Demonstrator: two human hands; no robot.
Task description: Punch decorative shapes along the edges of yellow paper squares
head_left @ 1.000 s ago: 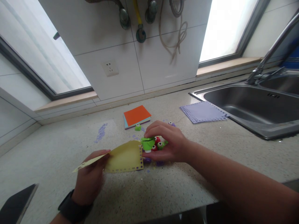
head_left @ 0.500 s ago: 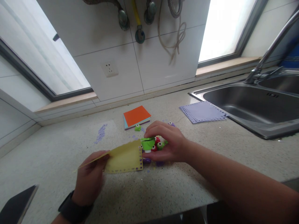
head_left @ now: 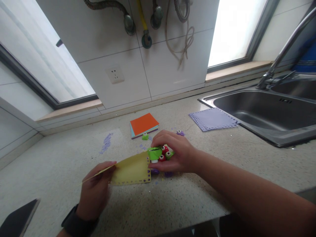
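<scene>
My left hand point(head_left: 96, 189) grips a sheet of yellow paper point(head_left: 132, 169) by its left part, and the sheet bends upward there. Small punched shapes run along its bottom and right edges. In my right hand point(head_left: 176, 151) is a green craft punch point(head_left: 154, 153), pinched between thumb and fingers at the sheet's right edge. Behind it, partly hidden by the hand, lie red punches point(head_left: 162, 157) and another green punch point(head_left: 169, 154) with eye-like tops. A purple punch point(head_left: 155, 171) rests beside the sheet's corner.
Orange paper point(head_left: 144, 122) tops a small stack at the back. Lilac punched sheets point(head_left: 209, 119) lie by the sink point(head_left: 256, 108). Beyond my right hand are a green punch point(head_left: 145, 136) and a purple punch point(head_left: 180, 133). Purple paper bits point(head_left: 106, 143) lie left; a dark flat object point(head_left: 19, 217) is front left.
The camera view has shifted slightly. Both hands keep their hold on the yellow paper and the green craft punch, with almost no other movement.
</scene>
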